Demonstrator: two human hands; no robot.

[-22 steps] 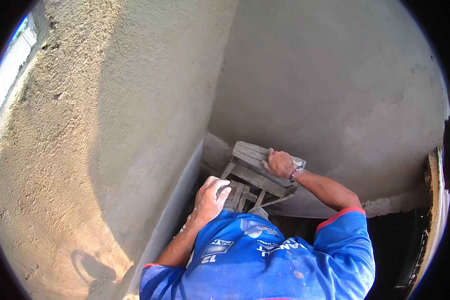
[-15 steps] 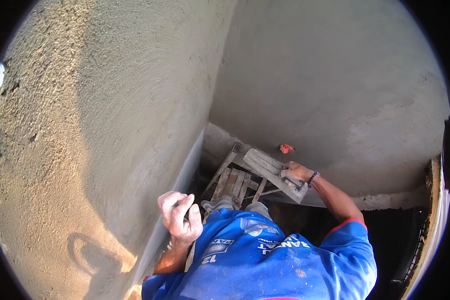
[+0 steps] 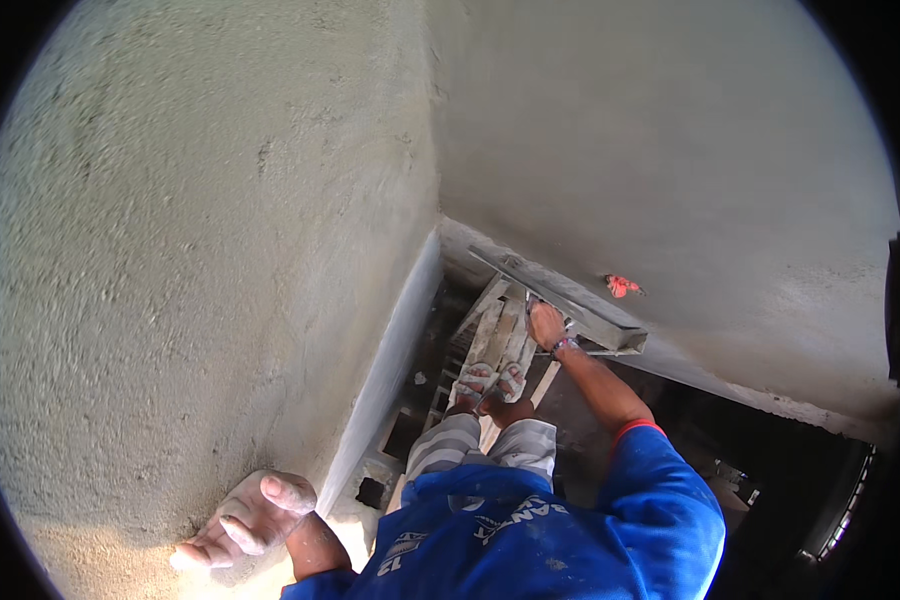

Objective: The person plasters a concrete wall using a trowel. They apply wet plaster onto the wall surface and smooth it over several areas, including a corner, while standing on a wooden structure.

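Observation:
In my right hand (image 3: 547, 326) is the handle of a long, grey plastering float (image 3: 602, 322). The float is tilted on its edge, low beside the right-hand wall (image 3: 650, 150); whether its face touches the plaster I cannot tell. My left hand (image 3: 253, 520), smeared with pale plaster, holds nothing. Its fingers are apart and loosely curled, close to the rough plaster of the left-hand wall (image 3: 200, 270). I cannot tell whether it touches that wall.
My feet in sandals (image 3: 478, 380) stand on a narrow wooden plank platform (image 3: 495, 335), with the floor well below. A crumpled red-orange piece (image 3: 622, 286) sticks out of the right-hand wall. The two walls meet in a corner ahead, and dark space lies at the lower right.
My left hand has moved down and left toward the wall, its fingers opening out. The float has turned from showing its back to standing on edge. The view has shifted too.

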